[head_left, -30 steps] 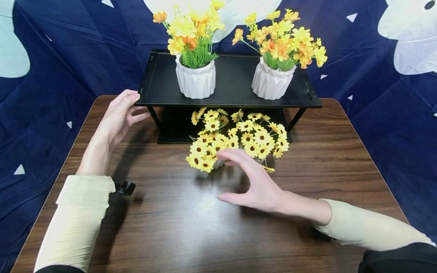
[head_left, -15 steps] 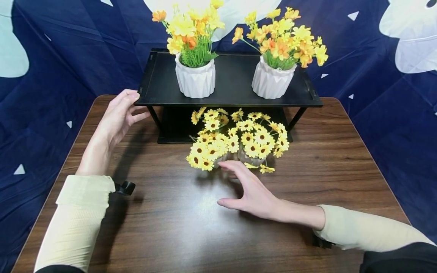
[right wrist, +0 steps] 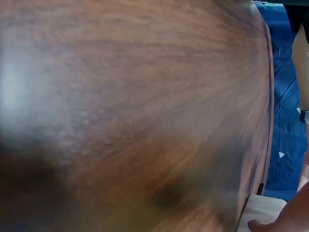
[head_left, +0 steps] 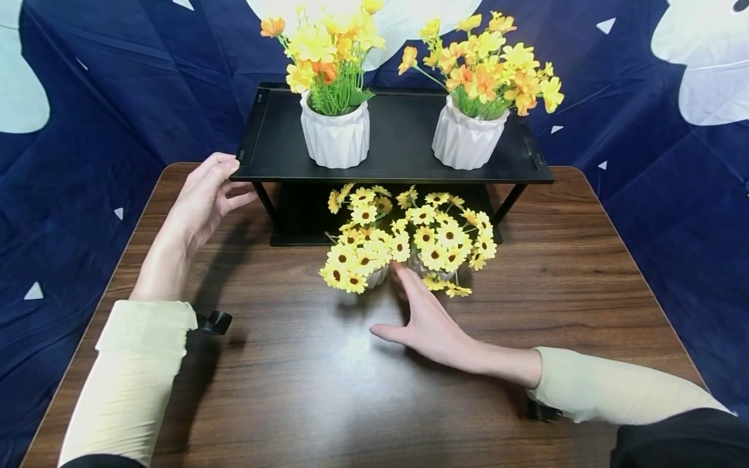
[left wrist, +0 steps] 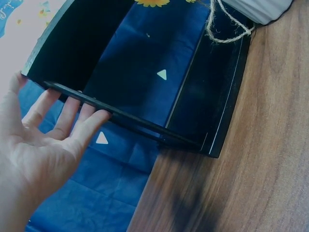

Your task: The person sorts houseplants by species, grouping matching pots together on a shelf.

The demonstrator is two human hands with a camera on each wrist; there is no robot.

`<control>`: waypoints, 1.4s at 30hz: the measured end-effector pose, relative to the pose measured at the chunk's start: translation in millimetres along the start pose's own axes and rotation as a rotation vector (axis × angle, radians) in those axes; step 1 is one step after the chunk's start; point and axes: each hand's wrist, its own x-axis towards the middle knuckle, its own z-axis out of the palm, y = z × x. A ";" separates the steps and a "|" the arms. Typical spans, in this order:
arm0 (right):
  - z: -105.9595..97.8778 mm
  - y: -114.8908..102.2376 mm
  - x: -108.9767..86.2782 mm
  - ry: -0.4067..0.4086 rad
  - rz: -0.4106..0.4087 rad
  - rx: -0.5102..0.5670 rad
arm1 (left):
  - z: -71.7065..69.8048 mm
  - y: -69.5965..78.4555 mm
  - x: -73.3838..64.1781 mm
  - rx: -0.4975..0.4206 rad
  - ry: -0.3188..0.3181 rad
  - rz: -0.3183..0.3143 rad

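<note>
Right hand [head_left: 435,331]: thumb and forefinger spread well apart in a C; thumb over the tabletop, forefinger tip between two daisy pots. Contact with either: impossible to tell.
Left hand [head_left: 196,205]: thumb and fingers holding the near left corner of the shelf's upper tier, some fingers below it.
Left daisy pot [head_left: 342,258] and right daisy pot [head_left: 447,237]: side by side at centre, just beyond the right hand, at the near side of the shelf. Yellow blooms, dark centres; white vessels, largely hidden.
Black shelf [head_left: 404,136]: two tiers, far centre of the table.
Left planter [head_left: 335,140] and right planter [head_left: 469,136]: white, faceted, upright on the upper tier, well apart; yellow and orange flowers.
Twine [left wrist: 234,38]: looped, near a white pot in the left wrist view.
Table [head_left: 292,390]: brown wood grain.
Backdrop [head_left: 58,195]: blue cloth, white shapes, left, right and far.
Sleeves [head_left: 131,390]: pale, both arms.
</note>
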 end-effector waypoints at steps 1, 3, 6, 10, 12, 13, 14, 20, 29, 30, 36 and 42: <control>0.8 0.0 1.9 0.005 0.010 -0.004 | 0.0 0.1 0.0 0.001 0.000 -0.001; 2.3 0.4 6.3 0.018 0.030 -0.006 | -0.1 0.3 0.0 0.003 0.001 -0.003; 4.6 1.9 13.7 0.040 0.053 0.023 | -0.2 0.2 -0.2 0.003 0.001 -0.005; 6.8 4.3 23.2 0.066 0.088 0.074 | -0.2 0.2 -0.4 0.003 -0.001 -0.004; 7.8 5.6 27.4 0.072 0.108 0.088 | -0.2 0.6 -0.5 0.007 -0.003 -0.003; 8.8 6.1 29.7 0.076 0.117 0.098 | -0.2 0.8 -0.8 0.007 -0.002 -0.003; 9.7 6.7 31.9 0.079 0.119 0.112 | -0.3 1.0 -1.0 0.007 -0.003 -0.004; 17.2 8.4 46.0 0.095 0.094 0.169 | -1.0 1.9 -1.3 -0.013 -0.009 -0.002; 22.6 6.3 60.5 0.060 0.109 0.240 | -1.2 0.1 -0.1 0.012 -0.001 -0.002; 22.8 5.9 61.5 0.073 0.114 0.228 | -1.1 0.0 -0.1 0.011 -0.001 -0.002; 25.3 5.8 65.7 0.158 0.157 0.179 | -0.8 0.0 0.4 0.017 -0.006 0.000; 29.1 5.9 69.8 0.202 0.184 0.174 | -1.1 0.0 0.5 0.019 -0.002 0.001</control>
